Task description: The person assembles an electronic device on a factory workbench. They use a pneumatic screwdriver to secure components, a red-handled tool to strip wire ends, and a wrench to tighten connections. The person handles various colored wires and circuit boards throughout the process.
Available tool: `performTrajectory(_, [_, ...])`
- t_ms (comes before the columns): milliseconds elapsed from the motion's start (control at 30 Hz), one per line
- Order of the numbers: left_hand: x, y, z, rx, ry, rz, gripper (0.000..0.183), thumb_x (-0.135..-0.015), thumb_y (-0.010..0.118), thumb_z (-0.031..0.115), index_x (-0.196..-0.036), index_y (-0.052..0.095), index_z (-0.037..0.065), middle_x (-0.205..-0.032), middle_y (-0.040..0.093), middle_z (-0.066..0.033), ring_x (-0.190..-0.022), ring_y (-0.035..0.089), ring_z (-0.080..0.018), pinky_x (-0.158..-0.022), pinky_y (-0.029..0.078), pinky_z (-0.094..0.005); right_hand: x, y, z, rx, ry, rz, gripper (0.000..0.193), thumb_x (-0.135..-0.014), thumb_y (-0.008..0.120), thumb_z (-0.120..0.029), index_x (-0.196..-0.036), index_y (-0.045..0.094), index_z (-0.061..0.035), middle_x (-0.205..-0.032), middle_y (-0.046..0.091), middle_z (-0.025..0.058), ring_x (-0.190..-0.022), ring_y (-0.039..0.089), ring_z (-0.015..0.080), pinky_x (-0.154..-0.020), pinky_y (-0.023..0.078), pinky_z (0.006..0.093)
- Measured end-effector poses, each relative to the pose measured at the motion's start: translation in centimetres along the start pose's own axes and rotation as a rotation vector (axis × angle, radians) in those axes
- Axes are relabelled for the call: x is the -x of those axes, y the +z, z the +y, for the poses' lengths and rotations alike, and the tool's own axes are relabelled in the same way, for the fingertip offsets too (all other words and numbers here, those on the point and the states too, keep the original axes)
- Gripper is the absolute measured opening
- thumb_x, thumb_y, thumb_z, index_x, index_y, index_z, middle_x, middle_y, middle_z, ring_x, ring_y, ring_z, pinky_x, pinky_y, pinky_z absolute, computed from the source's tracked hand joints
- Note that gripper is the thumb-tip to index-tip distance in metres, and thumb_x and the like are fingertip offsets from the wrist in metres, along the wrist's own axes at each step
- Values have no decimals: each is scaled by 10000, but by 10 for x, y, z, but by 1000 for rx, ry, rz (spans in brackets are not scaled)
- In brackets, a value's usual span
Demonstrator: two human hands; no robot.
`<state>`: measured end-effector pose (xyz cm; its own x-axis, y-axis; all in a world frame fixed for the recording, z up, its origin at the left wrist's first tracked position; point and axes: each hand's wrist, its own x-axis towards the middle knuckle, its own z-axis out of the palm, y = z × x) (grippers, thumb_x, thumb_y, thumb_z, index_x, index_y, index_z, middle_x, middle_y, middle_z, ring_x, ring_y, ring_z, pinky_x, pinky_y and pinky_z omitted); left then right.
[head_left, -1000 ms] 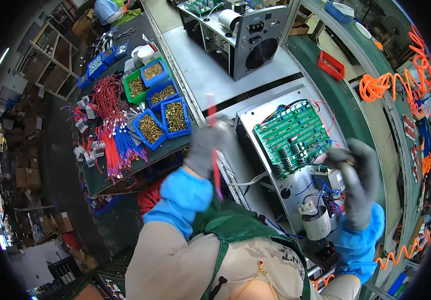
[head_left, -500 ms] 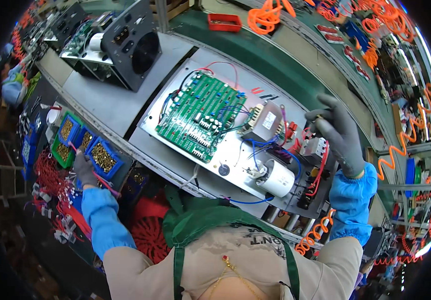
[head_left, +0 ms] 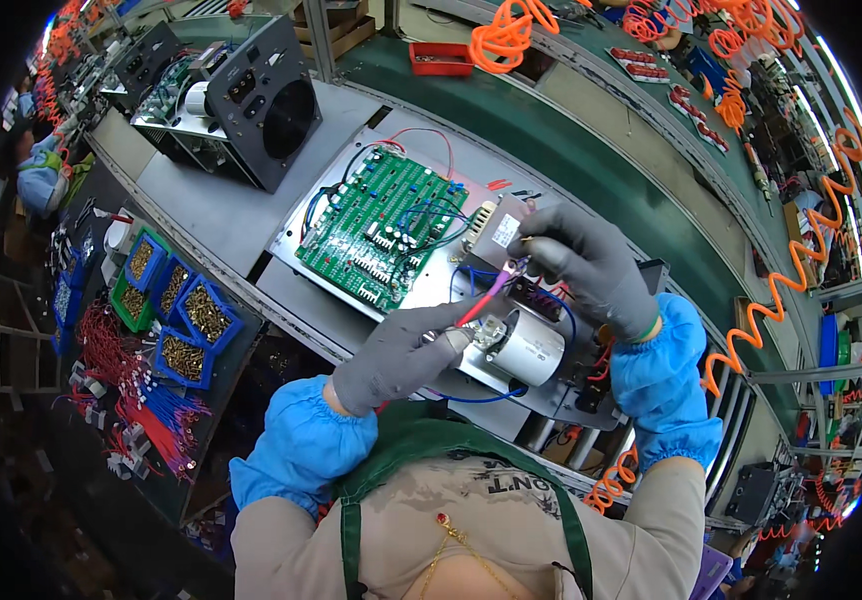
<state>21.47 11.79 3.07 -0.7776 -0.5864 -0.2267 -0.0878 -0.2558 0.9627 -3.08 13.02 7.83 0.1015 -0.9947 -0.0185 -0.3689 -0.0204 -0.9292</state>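
My gloved left hand (head_left: 399, 358) grips a red wire (head_left: 483, 305) between thumb and fingers, its purple-sleeved terminal (head_left: 508, 272) pointing up and right. My gloved right hand (head_left: 591, 265) pinches a tiny brass-coloured piece (head_left: 526, 240); I cannot tell whether those fingertips also touch the terminal. Half a second ago my left hand was over by the blue bins (head_left: 234, 333); now both hands meet, bringing wire end and piece together above the metal plate (head_left: 431, 290). Just beneath sits a silver cylindrical capacitor (head_left: 531, 350), with a transformer (head_left: 504, 228) behind and a green circuit board (head_left: 366, 235) to the left.
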Motion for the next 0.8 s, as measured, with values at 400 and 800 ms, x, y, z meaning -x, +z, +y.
performTrajectory(400, [-25, 27, -9, -353, 380, 332, 298, -885, 597, 229, -1093, 638, 19, -870, 649, -96, -753, 608, -139, -679, 484, -292, 11, -5, 13, 130, -172, -51, 185, -847, 644, -91, -1008, 656, -2, -911, 659, 56, -826, 606, 105, -699, 476, 272])
performTrajectory(800, [-23, 25, -5, -983, 663, 440, 338, -747, 626, 29, -1077, 625, 105, -781, 572, -95, -618, 585, -254, -542, 478, -359, 14, -4, 6, 228, -138, -282, 141, -828, 614, -87, -954, 646, -31, -808, 658, 69, -748, 614, 115, -697, 492, 271])
